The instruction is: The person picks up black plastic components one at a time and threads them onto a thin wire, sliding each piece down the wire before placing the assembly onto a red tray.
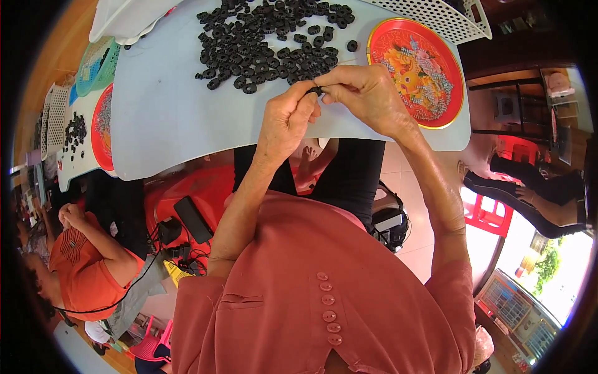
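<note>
Both hands meet over the near part of the pale table. My left hand [283, 121] pinches a small black plastic piece [317, 91], which looks like a cord lock, between thumb and fingers. From the right, my right hand [369, 96] closes its thumb and fingertips on the same piece; the fingers hide most of it. Just beyond lies a wide spread of similar black pieces [249, 53], several with round holes. Beside my right hand sits a round red tray [457, 84] with a flower pattern and many tiny silvery bits [436, 100], too small to name surely.
A white perforated basket [442, 22] stands at the far right, a white bin [121, 22] at the far left. At left, a person in an orange shirt [93, 268] sits by another table with black pieces [75, 129]. A red stool [165, 196] holds a black device and cables.
</note>
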The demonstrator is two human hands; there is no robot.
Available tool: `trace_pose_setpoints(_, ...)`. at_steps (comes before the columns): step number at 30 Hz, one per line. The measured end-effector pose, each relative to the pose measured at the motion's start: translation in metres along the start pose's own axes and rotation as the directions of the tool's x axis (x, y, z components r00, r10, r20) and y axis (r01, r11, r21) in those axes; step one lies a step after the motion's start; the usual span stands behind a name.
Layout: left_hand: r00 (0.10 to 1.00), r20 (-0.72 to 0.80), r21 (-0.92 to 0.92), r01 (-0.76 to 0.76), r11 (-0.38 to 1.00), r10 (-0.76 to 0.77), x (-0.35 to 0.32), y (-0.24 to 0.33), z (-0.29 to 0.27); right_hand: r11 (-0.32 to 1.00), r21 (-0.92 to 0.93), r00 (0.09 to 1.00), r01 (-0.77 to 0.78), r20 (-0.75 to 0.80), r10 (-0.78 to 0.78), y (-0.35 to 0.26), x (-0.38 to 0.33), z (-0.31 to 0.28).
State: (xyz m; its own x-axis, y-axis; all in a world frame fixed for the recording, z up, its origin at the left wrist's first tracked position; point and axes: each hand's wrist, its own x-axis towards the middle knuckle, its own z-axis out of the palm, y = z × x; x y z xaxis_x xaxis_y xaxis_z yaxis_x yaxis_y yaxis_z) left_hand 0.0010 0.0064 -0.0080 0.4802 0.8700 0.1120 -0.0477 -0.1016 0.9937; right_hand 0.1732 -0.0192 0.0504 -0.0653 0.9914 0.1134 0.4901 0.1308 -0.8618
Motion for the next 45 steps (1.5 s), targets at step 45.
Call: trace_pose_setpoints(45, 0.995, -0.077, 0.05, -0.068, 0.996, 0.071, 0.002, 0.005, 0.006, 0.967, -0.183, 0.936, 0.177, -0.273, -0.223, 0.0, -0.011, 0.03)
